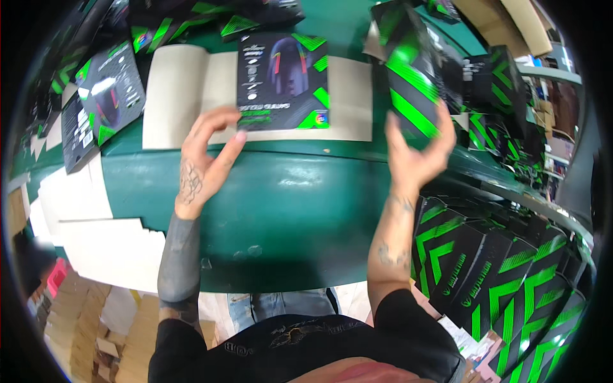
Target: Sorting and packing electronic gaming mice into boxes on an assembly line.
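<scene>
A flat black-and-green box [284, 83] printed with a picture of a computer mouse lies on a sheet of brown cardboard [351, 96]. My left hand [207, 147] is at the box's near left corner, its thumb and curved fingers apart. Whether the fingertips touch the box is hard to tell. At the right, my right hand [418, 150] grips the near end of another black box with green stripes [412, 83], thumb on one side and fingers on the other. That box is tilted and smeared by motion.
More such boxes lie at the left [108, 96], along the far side and at the right. A row of larger black-and-green boxes [472, 262] stands at the lower right. White sheets [115, 255] sit on the left of the green table [287, 191]. Brown cartons [76, 313] are below.
</scene>
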`<state>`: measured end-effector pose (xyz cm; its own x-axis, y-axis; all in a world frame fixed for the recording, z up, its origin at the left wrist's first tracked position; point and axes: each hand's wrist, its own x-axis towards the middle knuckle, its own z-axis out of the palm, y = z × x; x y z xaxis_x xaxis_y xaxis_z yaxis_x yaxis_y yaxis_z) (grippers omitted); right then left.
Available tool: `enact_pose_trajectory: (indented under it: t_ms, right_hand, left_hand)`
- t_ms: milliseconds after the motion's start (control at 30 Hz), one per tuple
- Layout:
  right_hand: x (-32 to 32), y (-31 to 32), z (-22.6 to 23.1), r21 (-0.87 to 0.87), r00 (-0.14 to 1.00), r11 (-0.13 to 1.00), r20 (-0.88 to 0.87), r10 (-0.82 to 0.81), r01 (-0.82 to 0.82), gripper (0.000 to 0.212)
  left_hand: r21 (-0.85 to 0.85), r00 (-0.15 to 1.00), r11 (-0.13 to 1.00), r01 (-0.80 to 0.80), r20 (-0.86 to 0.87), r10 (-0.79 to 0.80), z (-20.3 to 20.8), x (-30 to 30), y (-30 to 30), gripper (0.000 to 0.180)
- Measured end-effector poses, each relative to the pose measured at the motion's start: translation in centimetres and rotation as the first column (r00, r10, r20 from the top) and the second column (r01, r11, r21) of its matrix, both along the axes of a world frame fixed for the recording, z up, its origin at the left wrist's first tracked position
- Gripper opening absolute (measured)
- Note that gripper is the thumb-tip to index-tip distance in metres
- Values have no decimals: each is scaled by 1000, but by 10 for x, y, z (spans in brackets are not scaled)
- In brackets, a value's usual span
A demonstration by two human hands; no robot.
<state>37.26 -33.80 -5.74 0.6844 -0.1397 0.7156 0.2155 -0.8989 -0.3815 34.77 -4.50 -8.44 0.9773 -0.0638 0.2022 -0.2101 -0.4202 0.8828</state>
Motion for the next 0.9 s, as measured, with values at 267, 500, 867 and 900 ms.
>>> enact_pose_trajectory:
  t_ms: [267,500,867,900]
  right_hand:
    - [-31,33,23,876,864,-317,-189,466,363,53]
    - [-42,36,-29,880,790,-241,-208,577,408,42]
    - [-62,68,-34,874,801,486,-286,525,-7,78]
    - [-60,70,-28,921,784,385,-280,553,58,78]
  left_hand:
    - [-765,819,443,468,186,-544,23,22,-6,87]
    - [-796,763,471,380,-18,-646,-13,1,1,98]
    - [-834,816,549,-53,-353,-458,-23,-6,4,107]
    - [-821,812,568,57,-293,-505,-48,4,14,82]
